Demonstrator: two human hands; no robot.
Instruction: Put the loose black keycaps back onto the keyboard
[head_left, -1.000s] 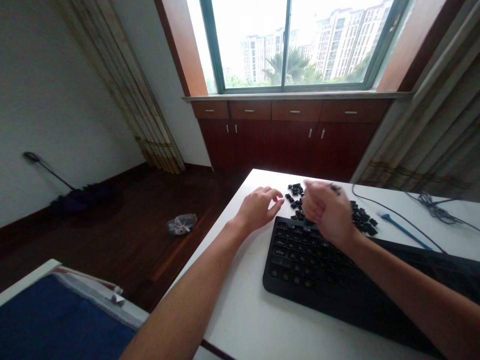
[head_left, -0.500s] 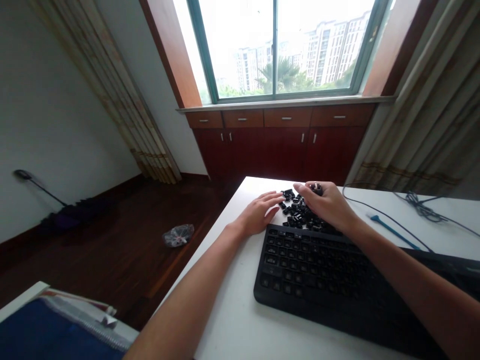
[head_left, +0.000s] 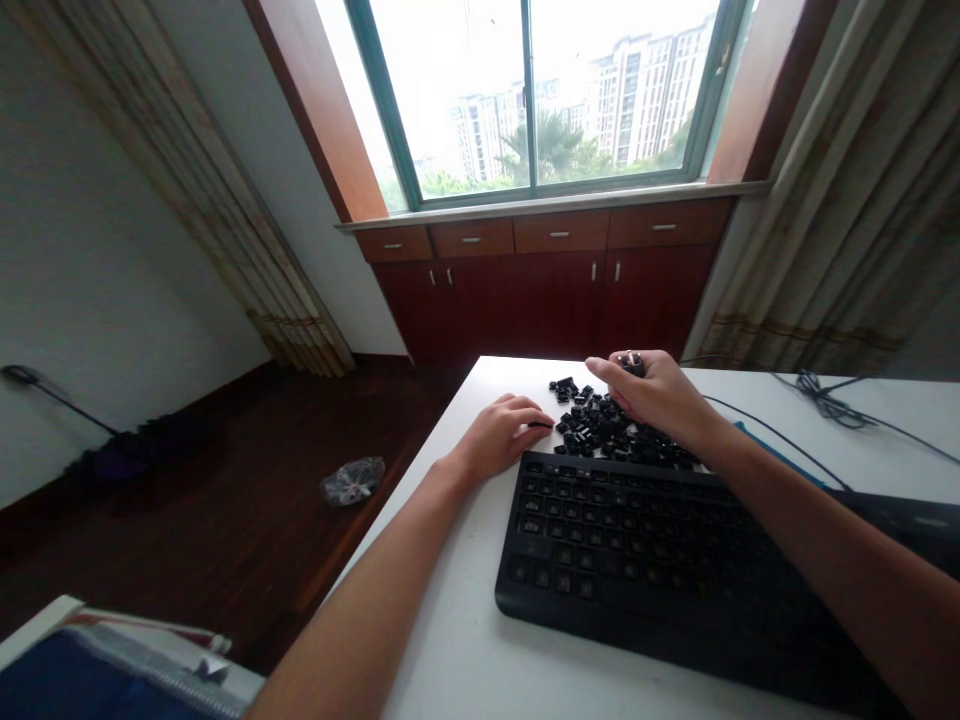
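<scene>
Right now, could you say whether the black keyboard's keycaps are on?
Yes, on: the keyboard shows full rows of keycaps, with a loose pile beyond it.

a white table (head_left: 450, 650) stands before a green-framed window (head_left: 525, 100) showing tall apartment blocks and a palm, with dark red wooden cabinets (head_left: 540, 295) below its sill. striped curtains (head_left: 817, 200) hang at the right, a beige blind (head_left: 180, 190) at the left. a black cable (head_left: 825, 405) loops across the table's far right. on the dark wood floor (head_left: 225, 540) lie a knotted clear plastic bag (head_left: 352, 481) and a long-handled dark purple broom (head_left: 142, 447), while blue fabric (head_left: 97, 680) with a zipper edge fills the lower left corner
</scene>
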